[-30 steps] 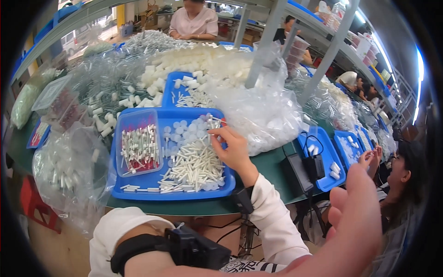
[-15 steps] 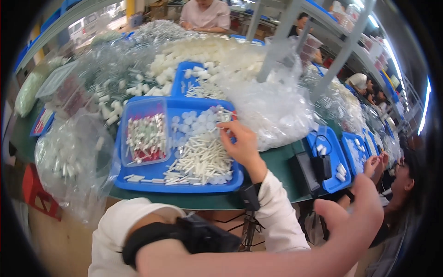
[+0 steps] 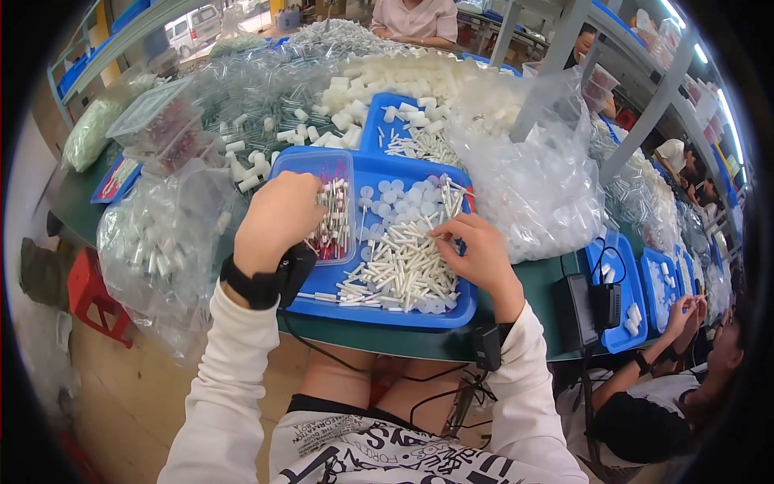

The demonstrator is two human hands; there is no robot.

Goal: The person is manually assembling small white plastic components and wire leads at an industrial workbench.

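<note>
The left hand (image 3: 278, 222), previously raised out of the blue tray (image 3: 387, 310), now rests curled over the clear box (image 3: 326, 202) of red-tipped pieces at the tray's left end. The right hand (image 3: 476, 254) remains over the white sticks (image 3: 403, 270) mid-tray, fingertips pinched on one stick.

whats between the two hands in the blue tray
In the head view, white tubes and round caps lie between the left hand and right hand.

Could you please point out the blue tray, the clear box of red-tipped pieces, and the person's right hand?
blue tray (image 3: 403, 316): head view, bare front rim.
clear box (image 3: 330, 169): head view, far wall.
right hand (image 3: 476, 250): head view, back of hand.
</note>
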